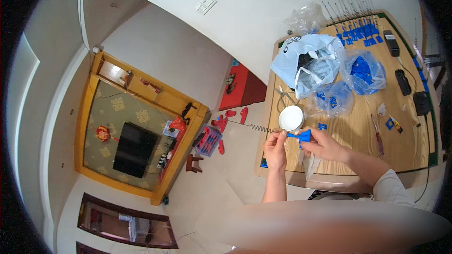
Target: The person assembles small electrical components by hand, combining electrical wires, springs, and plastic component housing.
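Over the near left part of the table, my left hand (275, 151) pinches a thin wire with a coiled spring (261, 129). The wire's far end sticks out to the left past the table edge. My right hand (329, 146) grips a blue plastic piece (305, 135), whose narrow end points at my left fingertips. Whether wire and plastic are joined is hidden by the fingers. A white bowl (291, 118) stands just beyond my hands. Near my right knuckles lies a small blue plastic part (322, 126).
Pliers (285, 99) lie past the bowl. Clear bags of blue parts (361, 73) and a light-blue plastic bag (306, 59) fill the far left. Several blue pieces with spring wires (362, 33) stand at the back. A screwdriver (379, 142) and black adapter (421, 103) are at right.
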`<action>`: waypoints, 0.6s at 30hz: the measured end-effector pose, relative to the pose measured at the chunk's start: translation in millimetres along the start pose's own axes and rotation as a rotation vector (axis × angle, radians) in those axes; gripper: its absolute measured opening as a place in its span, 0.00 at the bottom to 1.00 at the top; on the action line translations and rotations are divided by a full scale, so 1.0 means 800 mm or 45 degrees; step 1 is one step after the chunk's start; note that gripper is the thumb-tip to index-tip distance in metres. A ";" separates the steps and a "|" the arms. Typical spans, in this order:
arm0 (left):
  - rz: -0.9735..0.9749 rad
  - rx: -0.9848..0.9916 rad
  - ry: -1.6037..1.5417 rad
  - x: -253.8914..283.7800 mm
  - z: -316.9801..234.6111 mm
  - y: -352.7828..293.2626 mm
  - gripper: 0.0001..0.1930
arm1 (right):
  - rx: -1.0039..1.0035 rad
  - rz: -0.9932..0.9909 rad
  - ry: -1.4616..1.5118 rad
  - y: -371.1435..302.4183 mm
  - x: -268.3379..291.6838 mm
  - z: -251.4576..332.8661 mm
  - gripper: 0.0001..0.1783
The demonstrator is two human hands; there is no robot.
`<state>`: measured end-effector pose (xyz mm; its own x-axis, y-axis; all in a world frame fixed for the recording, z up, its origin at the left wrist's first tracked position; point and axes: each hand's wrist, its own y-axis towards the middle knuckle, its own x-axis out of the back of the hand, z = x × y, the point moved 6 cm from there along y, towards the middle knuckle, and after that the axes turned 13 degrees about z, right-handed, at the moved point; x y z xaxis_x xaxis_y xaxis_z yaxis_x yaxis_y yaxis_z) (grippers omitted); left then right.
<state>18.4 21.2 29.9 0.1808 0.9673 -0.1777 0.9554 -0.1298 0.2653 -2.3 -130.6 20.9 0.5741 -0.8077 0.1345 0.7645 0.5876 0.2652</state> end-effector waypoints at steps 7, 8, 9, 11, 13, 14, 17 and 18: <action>0.052 -0.028 0.051 -0.002 -0.024 0.022 0.09 | -0.123 0.041 1.001 0.011 -0.010 -0.022 0.17; 0.080 -0.059 0.066 -0.005 -0.032 0.026 0.09 | -0.131 0.031 0.982 0.011 -0.011 -0.021 0.17; 0.100 -0.081 0.092 -0.009 -0.040 0.027 0.09 | -0.078 0.057 1.058 0.012 -0.013 -0.016 0.17; 0.123 -0.072 0.106 -0.006 -0.043 0.031 0.09 | -0.032 0.085 1.114 0.014 -0.018 -0.009 0.18; 0.154 -0.021 0.068 -0.006 -0.048 0.033 0.08 | 0.001 0.109 1.241 0.018 -0.025 -0.005 0.20; 0.153 -0.028 0.050 -0.003 -0.052 0.034 0.08 | -0.009 0.107 1.225 0.018 -0.028 -0.002 0.20; 0.189 -0.027 0.077 0.004 -0.063 0.039 0.07 | 0.007 0.159 1.228 0.022 -0.042 0.008 0.21; 0.209 -0.044 0.095 0.007 -0.069 0.039 0.06 | 0.028 0.131 1.256 0.026 -0.045 0.004 0.20</action>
<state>36.5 34.7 89.5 0.3144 0.9474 -0.0590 0.9057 -0.2808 0.3177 -8.0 -90.0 24.5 0.6318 -0.3441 -0.6945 0.6974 0.6435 0.3157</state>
